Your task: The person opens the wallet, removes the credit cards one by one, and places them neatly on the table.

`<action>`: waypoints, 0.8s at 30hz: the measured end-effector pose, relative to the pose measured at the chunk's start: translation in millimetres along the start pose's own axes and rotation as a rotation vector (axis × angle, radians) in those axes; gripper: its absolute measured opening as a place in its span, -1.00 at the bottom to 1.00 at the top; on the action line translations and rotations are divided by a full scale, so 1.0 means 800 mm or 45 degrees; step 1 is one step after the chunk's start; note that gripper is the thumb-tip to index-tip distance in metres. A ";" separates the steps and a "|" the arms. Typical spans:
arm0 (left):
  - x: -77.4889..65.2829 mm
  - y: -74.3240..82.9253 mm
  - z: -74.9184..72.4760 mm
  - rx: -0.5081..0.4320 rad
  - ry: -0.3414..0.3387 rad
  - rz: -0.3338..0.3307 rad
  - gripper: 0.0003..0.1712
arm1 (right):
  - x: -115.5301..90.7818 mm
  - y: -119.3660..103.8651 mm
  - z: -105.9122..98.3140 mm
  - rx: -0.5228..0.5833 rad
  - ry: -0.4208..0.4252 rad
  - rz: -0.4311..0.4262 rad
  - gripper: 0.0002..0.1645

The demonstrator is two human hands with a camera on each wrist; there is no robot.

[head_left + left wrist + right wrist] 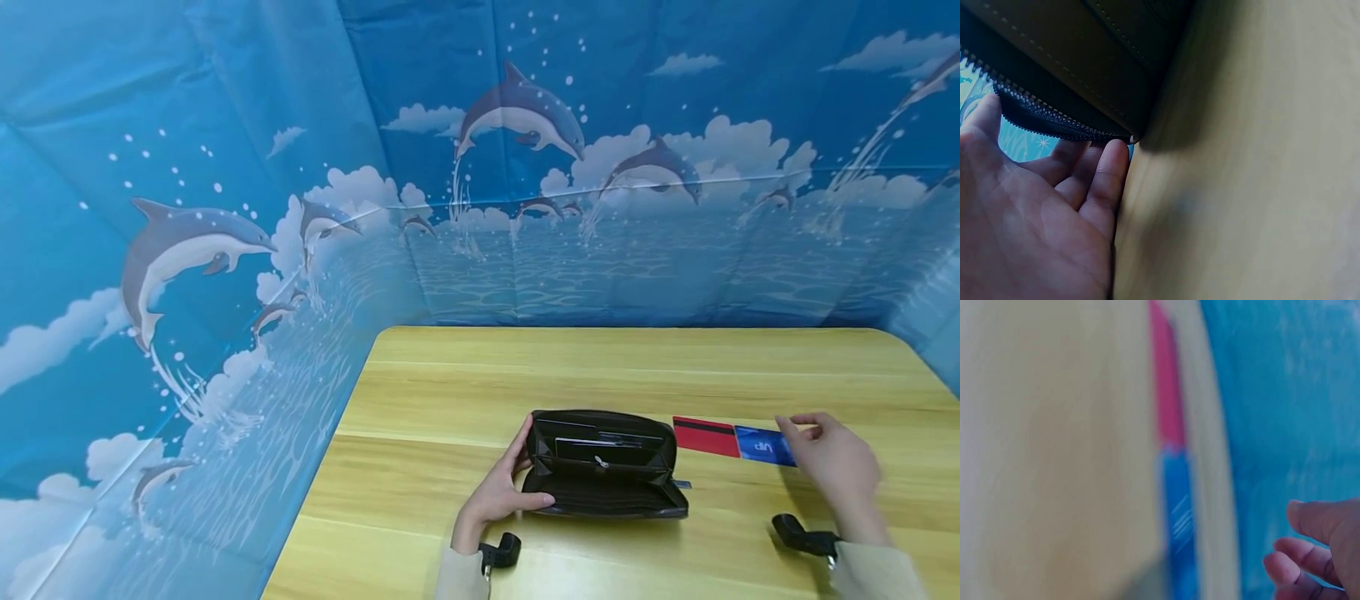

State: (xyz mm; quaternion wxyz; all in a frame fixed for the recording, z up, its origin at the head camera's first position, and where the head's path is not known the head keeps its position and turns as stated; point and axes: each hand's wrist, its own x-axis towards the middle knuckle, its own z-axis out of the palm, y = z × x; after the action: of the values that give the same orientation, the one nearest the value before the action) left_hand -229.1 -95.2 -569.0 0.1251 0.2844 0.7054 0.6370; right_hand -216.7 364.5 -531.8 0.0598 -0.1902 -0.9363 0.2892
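A long black zip-around wallet (607,498) lies spread open on the table in the head view, with a few card edges showing in its upper slots. My left hand (498,492) grips its left end, thumb on the lower flap and fingers at the back of the upper half. Right of the wallet lie a red card (705,436) with a dark stripe and a blue card (761,444) marked VIP, end to end. By the blue card's right end is my right hand (836,462). In the right wrist view its thumb and fingers stand apart, holding nothing.
The wooden table (420,392) has rounded far corners. Behind it and to its left hangs a blue sheet (465,275) printed with dolphins and clouds. A small dark tab (682,484) sticks out at the wallet's right side. Black straps with mounts circle both wrists.
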 end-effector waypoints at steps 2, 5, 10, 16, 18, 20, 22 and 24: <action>-0.001 0.000 0.000 0.000 0.003 -0.008 0.24 | -0.004 -0.022 0.001 0.023 0.065 -0.128 -0.30; -0.001 -0.001 0.000 0.003 0.003 -0.008 0.24 | -0.009 -0.061 0.000 0.119 0.119 -0.294 -0.41; -0.001 0.000 0.000 0.007 0.003 -0.007 0.24 | -0.021 -0.132 -0.007 0.358 0.020 -0.510 -0.56; -0.002 0.001 0.001 0.007 -0.002 -0.007 0.25 | -0.041 -0.206 0.003 0.439 -0.193 -0.748 -0.75; -0.002 0.002 0.001 0.005 -0.001 -0.008 0.25 | -0.046 -0.224 0.010 0.410 -0.279 -0.848 -0.80; -0.001 0.003 0.000 -0.003 -0.001 -0.008 0.25 | -0.050 -0.239 0.019 0.359 -0.372 -0.942 -0.82; -0.001 0.003 0.000 -0.012 -0.004 -0.003 0.25 | -0.052 -0.249 0.027 0.274 -0.448 -1.021 -0.85; -0.001 0.002 0.001 -0.023 -0.010 0.000 0.25 | -0.055 -0.255 0.036 0.189 -0.497 -1.074 -0.88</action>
State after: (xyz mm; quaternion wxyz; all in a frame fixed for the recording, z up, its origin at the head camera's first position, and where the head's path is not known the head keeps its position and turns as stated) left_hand -227.5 -95.5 -567.5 0.1303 0.2858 0.6992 0.6423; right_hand -248.5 177.4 -440.3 0.0082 0.2698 -0.9024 0.3360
